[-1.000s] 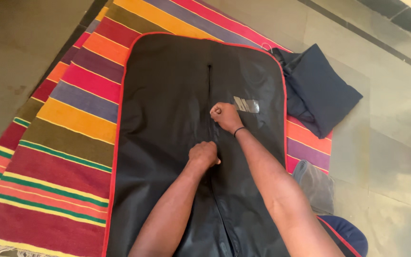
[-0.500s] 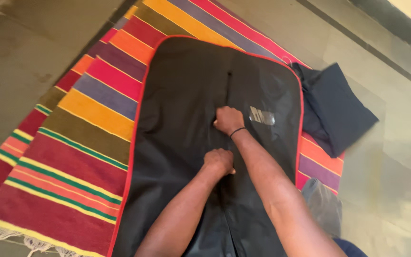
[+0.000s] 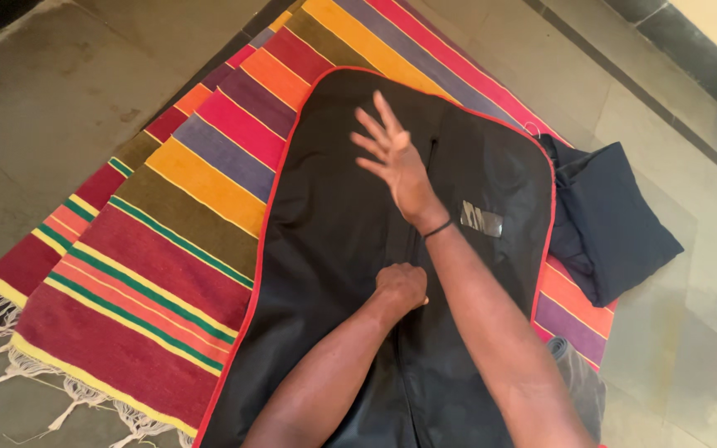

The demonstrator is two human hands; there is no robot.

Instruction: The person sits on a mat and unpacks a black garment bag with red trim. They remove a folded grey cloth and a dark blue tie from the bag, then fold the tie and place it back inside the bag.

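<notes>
A black, red-trimmed fabric garment bag (image 3: 334, 249) is pressed under the fisted left hand (image 3: 400, 286) at its zip; just beyond, the right hand (image 3: 392, 158) is spread open-fingered. A striped woven rug (image 3: 151, 249) lies beneath.

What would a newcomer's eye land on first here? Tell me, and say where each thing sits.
First, the bright striped rug spread across the stone floor, with a black garment bag edged in red lying flat on it. Over the bag's middle, the right hand is lifted with fingers spread, while the left hand presses as a fist on the centre seam. A dark folded cloth lies at the bag's right edge.
</notes>
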